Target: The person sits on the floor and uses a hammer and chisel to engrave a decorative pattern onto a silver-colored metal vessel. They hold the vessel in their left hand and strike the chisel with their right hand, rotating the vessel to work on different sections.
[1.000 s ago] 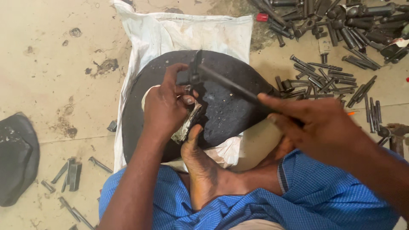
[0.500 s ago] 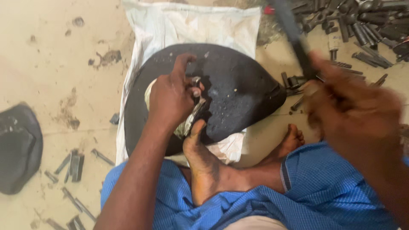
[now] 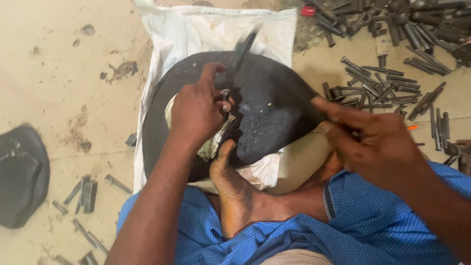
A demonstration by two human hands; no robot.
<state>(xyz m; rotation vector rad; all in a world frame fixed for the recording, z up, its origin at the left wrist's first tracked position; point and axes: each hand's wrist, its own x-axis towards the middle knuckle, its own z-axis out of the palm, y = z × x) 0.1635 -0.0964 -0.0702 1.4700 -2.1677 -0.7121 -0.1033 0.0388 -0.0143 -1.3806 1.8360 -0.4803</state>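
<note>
Hammering is going on: left hand (image 3: 196, 110) is pinching a small metal piece (image 3: 225, 93) on the dark slab (image 3: 274, 118), right hand (image 3: 378, 142) is gripping a blurred hammer (image 3: 243, 49), needing a square blow clear of fingers.

Stained, dusty concrete floor (image 3: 59, 88) under even daylight.

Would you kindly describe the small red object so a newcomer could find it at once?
Start at the white sack spread on the floor under the black round slab. Just past the sack's far right corner, at the edge of the dark metal pins, lies the small red object, the only red piece there.
</note>
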